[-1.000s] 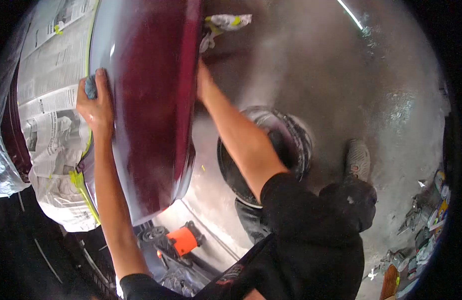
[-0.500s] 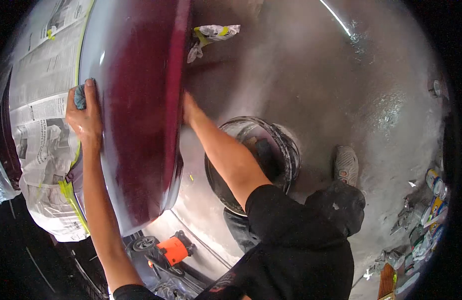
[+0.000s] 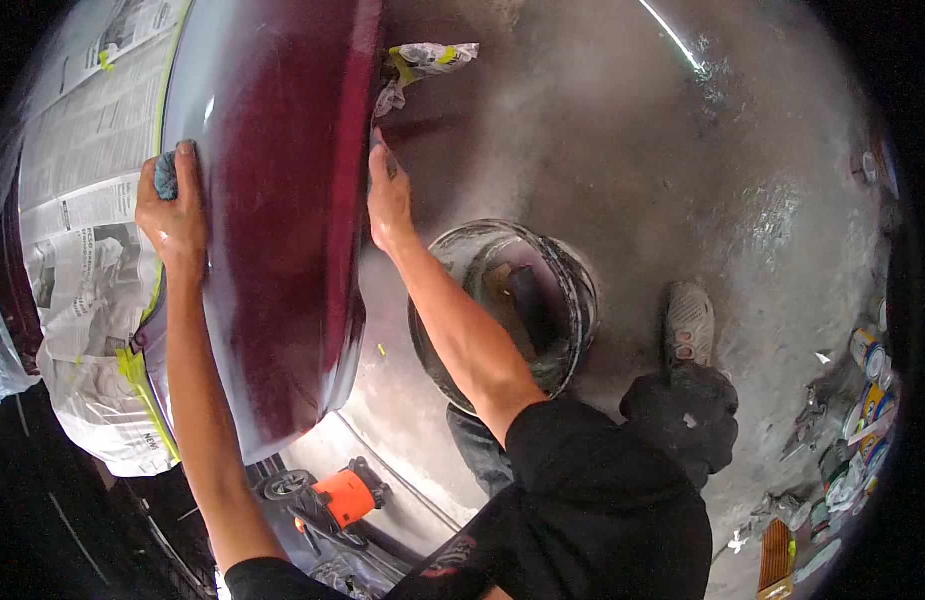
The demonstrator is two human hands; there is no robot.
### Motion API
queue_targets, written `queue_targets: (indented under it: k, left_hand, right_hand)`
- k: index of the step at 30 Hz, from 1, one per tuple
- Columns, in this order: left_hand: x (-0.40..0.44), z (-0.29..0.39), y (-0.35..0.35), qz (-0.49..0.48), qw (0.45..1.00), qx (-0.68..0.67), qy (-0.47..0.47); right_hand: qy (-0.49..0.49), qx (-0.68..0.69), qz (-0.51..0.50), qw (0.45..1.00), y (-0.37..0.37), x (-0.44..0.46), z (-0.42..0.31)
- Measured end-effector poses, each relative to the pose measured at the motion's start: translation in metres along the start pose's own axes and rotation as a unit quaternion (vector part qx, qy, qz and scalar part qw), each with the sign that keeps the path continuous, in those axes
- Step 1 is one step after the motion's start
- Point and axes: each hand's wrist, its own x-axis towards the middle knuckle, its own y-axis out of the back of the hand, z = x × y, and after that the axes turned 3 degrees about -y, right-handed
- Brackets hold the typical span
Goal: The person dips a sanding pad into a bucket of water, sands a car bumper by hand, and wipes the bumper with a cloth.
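Observation:
A glossy dark red car body panel (image 3: 282,220) with pale grey edges fills the left centre. At its upper-left edge, my left hand (image 3: 177,225) is closed around a crumpled blue-grey cloth (image 3: 166,177), which touches the masked border. My right hand (image 3: 389,205) is pressed against the panel's right side, thumb and fingers pointing up along it. A small dark patch shows between thumb and fingers; the palm side is hidden, so what it holds is unclear. Below the right forearm stands a dark-rimmed bucket (image 3: 587,300) with a dark block-like object (image 3: 532,305) inside.
Newspaper masking (image 3: 102,180) with yellow-green tape covers the area left of the panel. A taped scrap of plastic (image 3: 437,57) juts from its far right side. An orange-and-black wheeled item (image 3: 344,498) sits below. Cans and litter (image 3: 867,420) line the right floor.
My right hand has slid up along the panel's side and shows more fully now. My left hand with the cloth has shifted slightly upward.

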Motion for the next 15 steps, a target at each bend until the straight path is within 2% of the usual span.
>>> queue_targets:
  k: [1, 3, 5, 7, 9, 11, 12, 15]
  left_hand:
    - [0.000, -0.002, -0.001, -0.007, 1.000, -0.006, 0.002]
    - [-0.001, -0.001, -0.001, 0.005, 1.000, -0.001, -0.005]
    - [-0.001, 0.001, -0.002, 0.013, 1.000, 0.002, -0.004]
    - [-0.001, 0.003, 0.000, 0.012, 1.000, 0.004, 0.006]
    - [0.002, -0.005, -0.001, -0.009, 1.000, 0.008, 0.017]
    - [0.005, -0.006, 0.000, -0.013, 1.000, 0.014, 0.015]
    - [0.004, -0.003, 0.000, -0.009, 1.000, 0.015, 0.005]
    - [-0.003, 0.005, 0.003, -0.023, 0.999, 0.030, -0.008]
  right_hand:
    - [0.033, -0.023, -0.017, 0.999, 0.004, 0.000, 0.011]
    - [0.096, -0.108, -0.025, 0.989, -0.006, 0.037, -0.015]
    - [0.202, -0.245, -0.005, 0.948, -0.015, 0.092, -0.034]
    - [0.237, -0.249, 0.023, 0.939, -0.021, 0.082, -0.030]
    - [0.289, -0.259, 0.013, 0.922, -0.010, 0.045, 0.005]
    - [0.288, -0.291, -0.014, 0.912, 0.000, -0.010, 0.017]
    - [0.292, -0.281, -0.011, 0.914, -0.005, -0.009, 0.013]
    - [0.314, -0.321, 0.011, 0.894, -0.023, 0.053, -0.012]
